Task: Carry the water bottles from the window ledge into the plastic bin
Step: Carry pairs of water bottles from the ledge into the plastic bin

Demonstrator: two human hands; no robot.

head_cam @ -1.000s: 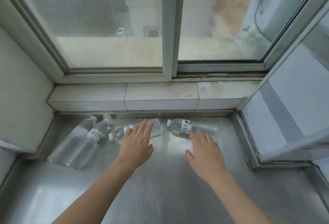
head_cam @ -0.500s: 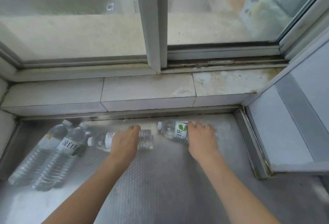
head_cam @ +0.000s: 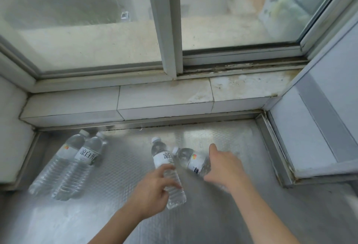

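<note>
My left hand [head_cam: 152, 191] grips a clear water bottle [head_cam: 162, 156] round its lower body, cap pointing away from me. My right hand [head_cam: 225, 166] holds a second bottle [head_cam: 188, 158] by its body, cap pointing left, close beside the first. Both bottles are above the metal window ledge [head_cam: 126, 176]. Two more clear bottles [head_cam: 58, 163] [head_cam: 82, 163] with white labels lie side by side on the ledge at the left, caps toward the window. The plastic bin is not in view.
A tiled step [head_cam: 124, 104] and the window frame [head_cam: 168, 30] rise behind the ledge. A white wall [head_cam: 11, 127] closes the left side and a grey panel [head_cam: 319, 127] with a raised metal edge closes the right.
Both hands reached the two middle bottles, closed round them and pulled them back toward me. The left bottle has turned from lying sideways to pointing away. The camera view shifted.
</note>
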